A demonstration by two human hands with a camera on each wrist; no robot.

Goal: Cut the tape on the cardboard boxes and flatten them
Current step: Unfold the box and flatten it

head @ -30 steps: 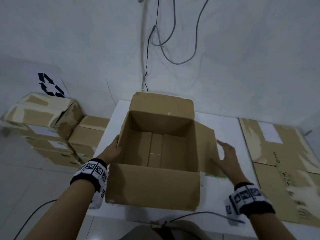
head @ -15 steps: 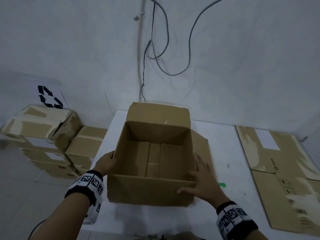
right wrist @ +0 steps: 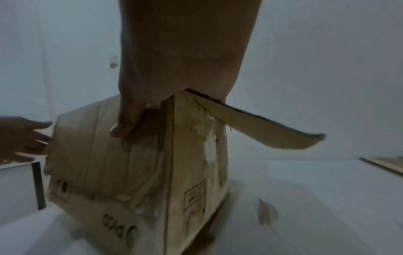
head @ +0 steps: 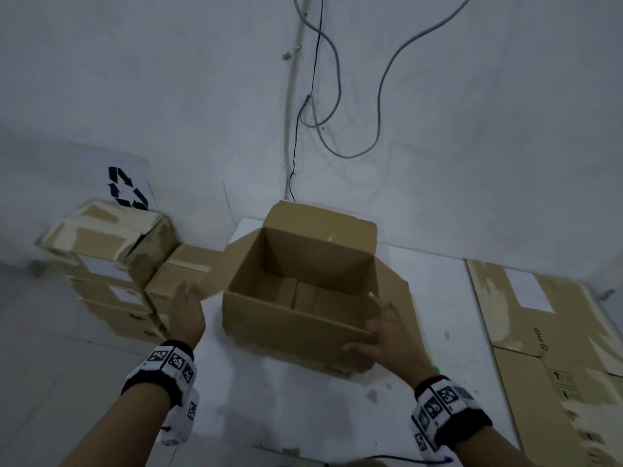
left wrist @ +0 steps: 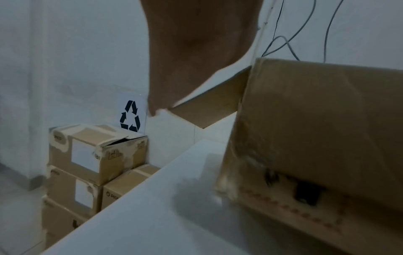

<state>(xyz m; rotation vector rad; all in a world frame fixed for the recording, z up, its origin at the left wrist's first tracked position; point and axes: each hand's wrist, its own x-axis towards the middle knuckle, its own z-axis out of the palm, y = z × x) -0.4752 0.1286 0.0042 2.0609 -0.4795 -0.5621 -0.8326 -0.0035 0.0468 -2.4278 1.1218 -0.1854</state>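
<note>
The open cardboard box (head: 300, 298) stands on the white desk (head: 438, 332) in front of me, turned at a slant, its far flap upright and its side flaps splayed outward. My right hand (head: 391, 338) has the near right corner: in the right wrist view my thumb (right wrist: 126, 124) presses on the outer front wall while my fingers go over the rim, so this grip is closed on the box. My left hand (head: 187, 315) is off the box, just beside its left wall, fingers straight and loosely spread, holding nothing. A flattened box (head: 546, 332) lies on the desk to my right. Taped boxes (head: 111, 264) are stacked on the floor to my left, under a recycling sign (head: 126, 192) on the wall.
</note>
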